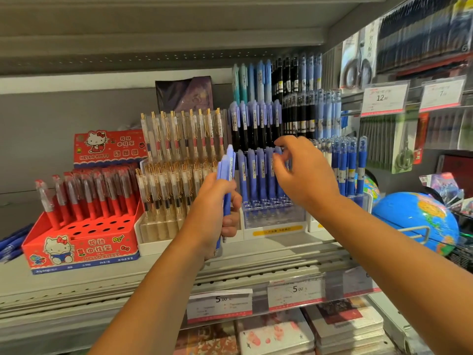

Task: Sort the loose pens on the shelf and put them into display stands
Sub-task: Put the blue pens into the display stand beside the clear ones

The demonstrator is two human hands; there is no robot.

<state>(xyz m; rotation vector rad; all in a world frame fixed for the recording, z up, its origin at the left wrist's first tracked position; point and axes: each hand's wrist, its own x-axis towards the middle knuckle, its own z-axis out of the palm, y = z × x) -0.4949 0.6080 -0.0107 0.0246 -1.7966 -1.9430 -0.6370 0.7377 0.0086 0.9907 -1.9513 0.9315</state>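
Pens (226, 175), a blue bunch of them, stand upright in my left hand (217, 216), whose fingers are wrapped tight round their barrels in front of the middle of the shelf (153, 272). My right hand (304, 172) is up at the tops of the row of blue pens (258, 172) standing in the clear display stand (275, 219). Its fingers are curled, with thumb and forefinger close about one cap; whether they actually pinch it I cannot tell. My two hands are apart, the left one lower and just left of the clear display stand.

That stand sits toward the right end of the shelf, with open holes showing in its front rows. Just beside it on the left is a white stand (158, 237) of gold-clipped pens (179, 155), and left of that a red Hello Kitty stand (84, 249) with red pens (76, 198) in its back rows. Some loose blue pens (10, 242) lie at the shelf's left edge. A globe (419, 221) sits by the right edge.
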